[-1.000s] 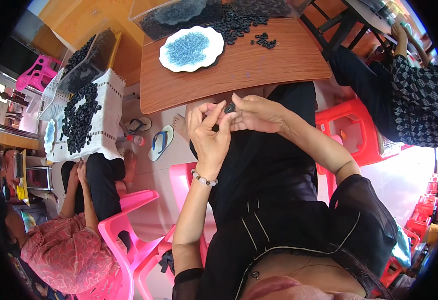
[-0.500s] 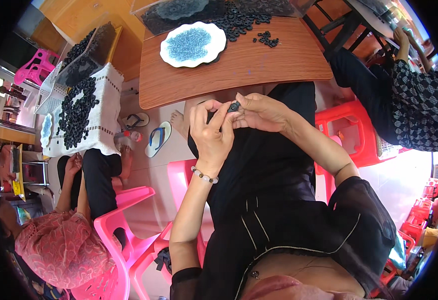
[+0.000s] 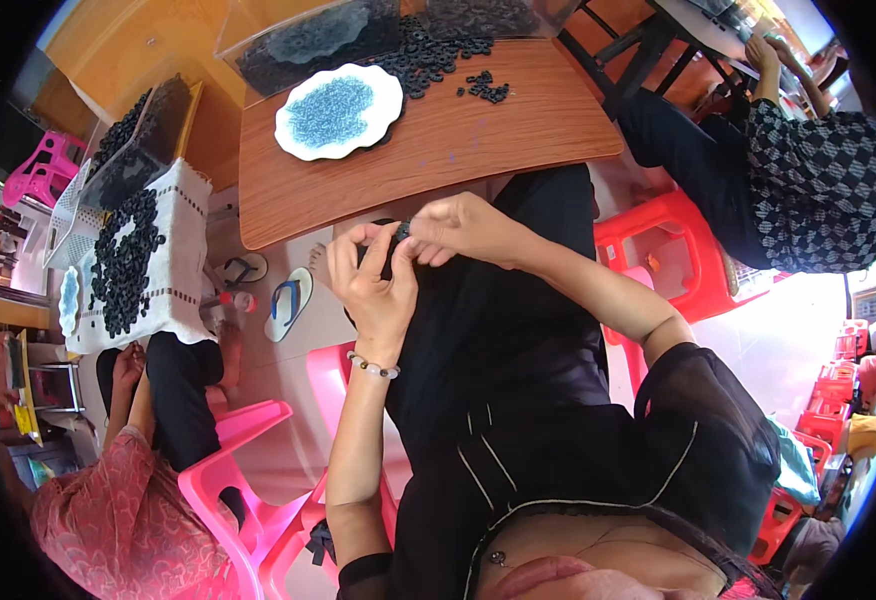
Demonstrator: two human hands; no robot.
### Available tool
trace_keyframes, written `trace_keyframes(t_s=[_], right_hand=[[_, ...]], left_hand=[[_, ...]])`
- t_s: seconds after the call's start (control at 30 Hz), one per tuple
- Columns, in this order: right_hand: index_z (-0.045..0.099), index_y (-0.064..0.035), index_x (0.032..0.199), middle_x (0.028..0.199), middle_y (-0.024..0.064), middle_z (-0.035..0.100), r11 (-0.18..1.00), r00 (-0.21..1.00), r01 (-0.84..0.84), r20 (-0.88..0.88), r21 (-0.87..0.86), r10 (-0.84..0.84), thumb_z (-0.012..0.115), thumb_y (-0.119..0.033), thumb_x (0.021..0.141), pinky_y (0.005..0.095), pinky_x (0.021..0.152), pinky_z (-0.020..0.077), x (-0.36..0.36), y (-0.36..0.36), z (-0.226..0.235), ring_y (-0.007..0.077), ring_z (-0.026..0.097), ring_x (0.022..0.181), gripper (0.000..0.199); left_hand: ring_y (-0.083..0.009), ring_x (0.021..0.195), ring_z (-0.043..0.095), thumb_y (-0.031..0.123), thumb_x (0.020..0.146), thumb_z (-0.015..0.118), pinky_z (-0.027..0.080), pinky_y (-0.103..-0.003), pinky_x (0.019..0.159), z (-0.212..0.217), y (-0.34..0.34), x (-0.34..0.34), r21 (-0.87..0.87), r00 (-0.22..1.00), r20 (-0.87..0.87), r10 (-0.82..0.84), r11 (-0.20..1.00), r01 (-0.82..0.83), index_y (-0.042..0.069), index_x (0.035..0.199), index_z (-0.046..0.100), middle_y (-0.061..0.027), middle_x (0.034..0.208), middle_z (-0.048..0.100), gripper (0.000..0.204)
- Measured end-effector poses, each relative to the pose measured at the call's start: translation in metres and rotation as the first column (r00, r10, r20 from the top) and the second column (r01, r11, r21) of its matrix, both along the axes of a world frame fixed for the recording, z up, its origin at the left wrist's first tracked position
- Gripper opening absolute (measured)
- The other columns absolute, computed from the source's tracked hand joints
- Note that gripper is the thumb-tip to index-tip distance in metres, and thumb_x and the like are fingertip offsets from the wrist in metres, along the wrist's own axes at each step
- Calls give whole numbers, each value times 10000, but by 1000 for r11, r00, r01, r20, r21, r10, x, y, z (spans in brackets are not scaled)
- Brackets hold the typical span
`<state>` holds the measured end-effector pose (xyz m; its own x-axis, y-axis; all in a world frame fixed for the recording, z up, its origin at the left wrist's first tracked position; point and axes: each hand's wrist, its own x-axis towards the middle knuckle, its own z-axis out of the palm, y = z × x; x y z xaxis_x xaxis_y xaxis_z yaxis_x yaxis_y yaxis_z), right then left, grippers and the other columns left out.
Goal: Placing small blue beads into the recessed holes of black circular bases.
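Observation:
A small black part (image 3: 402,232) is pinched between the fingertips of both hands, above my lap and just off the near table edge. My left hand (image 3: 370,275), with a beaded bracelet on the wrist, grips it from the left. From the right, my right hand (image 3: 468,228) closes thumb and fingers on it, partly covering it. On the wooden table (image 3: 518,120) stands a white scalloped plate (image 3: 390,95) bearing many tiny bluish-grey pieces (image 3: 330,110). Behind it lies a heap of black ring-like parts (image 3: 423,60), with a smaller cluster of black parts (image 3: 486,88) to its right.
Clear bins (image 3: 308,50) of black parts line the table's back. At left, a cloth-covered table (image 3: 188,215) holds another heap (image 3: 126,260); a person in a pink patterned top (image 3: 128,510) sits there. Another person (image 3: 808,180) sits at right. Pink chair (image 3: 258,430) and red stool (image 3: 658,250) flank me.
The view has shifted, so the tables appear moved left and slightly lower at the left. Both hands still hold the small black part, and the right hand's fingers now cover more of it.

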<state>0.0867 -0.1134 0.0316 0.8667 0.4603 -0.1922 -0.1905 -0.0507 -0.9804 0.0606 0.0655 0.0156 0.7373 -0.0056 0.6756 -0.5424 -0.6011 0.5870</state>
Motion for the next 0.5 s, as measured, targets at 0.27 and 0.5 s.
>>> trace_keyframes(t_s=[0.27,0.5], right_hand=[[688,-21,963,832,22,710,994,954,47,298,-103,-15,751,-259,923,235,685,531,22,-13,14,66,643,745,249],[686,1,680,650,141,674,811,489,566,853,-149,-184,708,-229,884,354,588,504,176,-81,117,177,641,623,308]], left_hand=[[-226,858,576,76,792,788,478,-351,784,-12,-3,5,-64,999,-5,-54,996,53,67,1044,768,-71,939,620,253],[-166,909,606,80,933,693,483,-277,808,-39,7,13,-483,936,-294,-195,875,30,24,1066,762,-63,983,647,161]])
